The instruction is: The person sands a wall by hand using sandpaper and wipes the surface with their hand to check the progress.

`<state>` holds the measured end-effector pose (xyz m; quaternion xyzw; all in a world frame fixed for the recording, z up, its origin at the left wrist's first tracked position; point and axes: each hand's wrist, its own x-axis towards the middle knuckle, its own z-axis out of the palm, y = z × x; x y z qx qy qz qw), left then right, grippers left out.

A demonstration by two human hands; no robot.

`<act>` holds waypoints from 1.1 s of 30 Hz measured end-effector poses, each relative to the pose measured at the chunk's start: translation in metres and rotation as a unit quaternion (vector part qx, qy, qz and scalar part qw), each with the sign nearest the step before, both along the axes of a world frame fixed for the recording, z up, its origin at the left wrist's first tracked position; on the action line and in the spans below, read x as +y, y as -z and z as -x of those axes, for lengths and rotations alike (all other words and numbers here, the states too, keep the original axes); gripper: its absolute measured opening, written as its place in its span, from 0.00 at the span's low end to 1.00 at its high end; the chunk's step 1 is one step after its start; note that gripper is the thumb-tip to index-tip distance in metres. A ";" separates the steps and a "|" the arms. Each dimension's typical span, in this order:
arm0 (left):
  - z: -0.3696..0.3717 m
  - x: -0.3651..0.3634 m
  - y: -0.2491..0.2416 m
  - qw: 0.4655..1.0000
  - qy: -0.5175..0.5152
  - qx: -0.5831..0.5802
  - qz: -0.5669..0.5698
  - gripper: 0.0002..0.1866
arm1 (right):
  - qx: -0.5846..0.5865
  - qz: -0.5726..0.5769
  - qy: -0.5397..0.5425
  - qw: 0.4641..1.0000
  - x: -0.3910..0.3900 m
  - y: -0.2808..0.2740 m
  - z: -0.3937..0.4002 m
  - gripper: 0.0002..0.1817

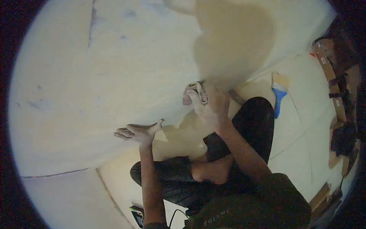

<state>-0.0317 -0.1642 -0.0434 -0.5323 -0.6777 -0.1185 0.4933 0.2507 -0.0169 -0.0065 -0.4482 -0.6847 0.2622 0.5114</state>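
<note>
My right hand point(209, 103) presses a small folded piece of sandpaper or cloth point(191, 90) against the pale wall point(114, 76), close to the floor. My left hand point(138, 133) lies flat on the wall lower down, fingers spread and thumb up, holding nothing. I am crouched low, my knees in dark trousers point(251, 122) beneath my arms.
A paintbrush with a blue handle point(279, 93) lies on the light tiled floor point(301, 126) to the right. Cardboard and clutter point(337, 95) line the far right edge. A small device with a cable point(138, 214) sits on the floor near my left elbow.
</note>
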 end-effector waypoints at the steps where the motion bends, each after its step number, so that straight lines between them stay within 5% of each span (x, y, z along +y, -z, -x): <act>1: -0.001 0.002 0.002 1.000 0.001 -0.001 0.000 0.88 | -0.008 0.025 0.018 0.999 0.000 0.001 0.000 0.14; 4: 0.007 0.004 0.014 1.000 0.024 0.009 -0.002 0.85 | -0.172 0.194 0.022 0.966 -0.007 0.009 0.007 0.19; 10: 0.033 -0.011 0.071 0.999 0.028 -0.018 0.023 0.72 | -0.126 0.203 0.029 0.971 -0.020 0.021 0.029 0.25; 13: 0.039 -0.030 0.117 0.953 -0.123 -0.228 0.159 0.67 | 0.007 0.126 0.114 0.985 0.003 0.020 0.032 0.28; 16: 0.043 -0.021 0.134 0.985 -0.049 -0.148 0.070 0.64 | 0.063 0.227 0.037 0.971 0.019 -0.032 0.009 0.28; 20: 0.011 -0.026 0.115 0.920 -0.176 -0.293 0.190 0.67 | -0.049 0.126 0.105 0.985 -0.005 0.036 0.031 0.29; 22: 0.007 -0.019 0.113 0.905 -0.191 -0.314 0.212 0.69 | 0.003 0.136 0.066 0.988 -0.009 0.038 0.035 0.29; 26: 0.000 -0.020 0.115 0.902 -0.201 -0.297 0.240 0.71 | 0.102 0.078 0.170 0.977 0.014 -0.020 0.012 0.29; 31: -0.007 -0.007 0.095 0.872 -0.221 -0.349 0.262 0.71 | 0.120 0.188 0.093 0.970 -0.002 -0.013 0.016 0.29; 33: -0.003 -0.012 0.110 0.901 -0.187 -0.325 0.220 0.71 | 0.227 0.201 0.044 0.952 0.008 -0.058 -0.001 0.28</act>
